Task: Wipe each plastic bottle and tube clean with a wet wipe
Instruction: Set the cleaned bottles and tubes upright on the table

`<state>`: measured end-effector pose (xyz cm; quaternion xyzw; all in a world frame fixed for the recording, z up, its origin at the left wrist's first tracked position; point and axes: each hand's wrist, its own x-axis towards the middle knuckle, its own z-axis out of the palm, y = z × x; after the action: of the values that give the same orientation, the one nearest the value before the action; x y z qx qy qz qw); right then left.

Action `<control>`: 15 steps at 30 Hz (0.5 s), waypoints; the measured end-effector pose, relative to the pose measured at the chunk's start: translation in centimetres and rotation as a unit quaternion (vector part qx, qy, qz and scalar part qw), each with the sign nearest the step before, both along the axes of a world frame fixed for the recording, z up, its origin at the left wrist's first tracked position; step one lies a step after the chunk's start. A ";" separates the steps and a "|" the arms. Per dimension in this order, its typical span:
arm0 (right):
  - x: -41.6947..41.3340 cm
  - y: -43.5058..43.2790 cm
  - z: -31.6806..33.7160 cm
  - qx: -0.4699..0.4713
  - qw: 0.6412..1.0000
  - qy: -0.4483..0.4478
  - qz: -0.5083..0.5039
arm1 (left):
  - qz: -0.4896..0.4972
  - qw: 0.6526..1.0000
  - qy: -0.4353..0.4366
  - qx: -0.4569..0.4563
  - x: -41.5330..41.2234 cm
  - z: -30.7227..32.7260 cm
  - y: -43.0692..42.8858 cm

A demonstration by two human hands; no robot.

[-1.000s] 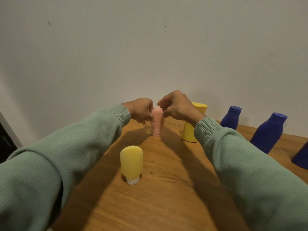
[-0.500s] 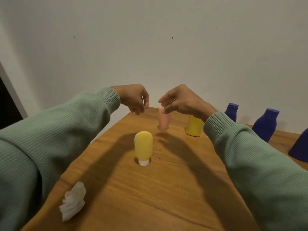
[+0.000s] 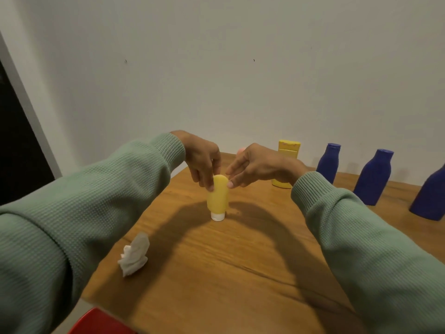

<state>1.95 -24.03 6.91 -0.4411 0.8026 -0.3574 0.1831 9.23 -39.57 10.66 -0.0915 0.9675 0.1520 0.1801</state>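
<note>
A yellow tube (image 3: 218, 196) stands on its white cap in the middle of the wooden table (image 3: 240, 273). My left hand (image 3: 203, 162) reaches down and pinches the tube's top from the left. The straight fingertips of my right hand (image 3: 255, 165) touch the tube's upper right side. A crumpled white wet wipe (image 3: 134, 255) lies on the table at the near left, away from both hands. Behind my right hand only the tip of a pink tube (image 3: 241, 149) shows.
A yellow bottle (image 3: 287, 150) stands at the back by the wall. Three dark blue bottles (image 3: 328, 162) (image 3: 373, 177) (image 3: 431, 196) line up to its right. A red object (image 3: 101, 321) sits below the table's near left edge. A dark doorway is at far left.
Both hands let go of the pink tube at the back and came nearer, down onto the yellow tube. The view tilted, bringing the wipe into sight.
</note>
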 end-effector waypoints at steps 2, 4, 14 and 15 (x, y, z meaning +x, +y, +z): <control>0.3 -0.2 -0.3 -0.013 1.000 0.004 -0.003 | 0.000 1.000 0.011 0.012 0.3 -0.3 0.0; 0.5 -0.2 -0.4 -0.019 1.000 0.005 -0.001 | -0.003 0.999 0.025 0.019 0.3 -0.5 0.0; -2.4 -3.8 0.9 -0.079 0.994 0.053 -0.053 | 0.002 0.983 0.180 -0.033 -2.2 0.4 -2.9; -3.0 -4.5 1.0 -0.091 0.991 0.063 -0.070 | 0.010 0.975 0.216 -0.045 -2.6 0.4 -3.5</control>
<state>-1.04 -28.55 7.86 -0.4205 0.8055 -0.4123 0.0653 6.61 -43.11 11.09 -0.0741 0.9884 0.1265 -0.0392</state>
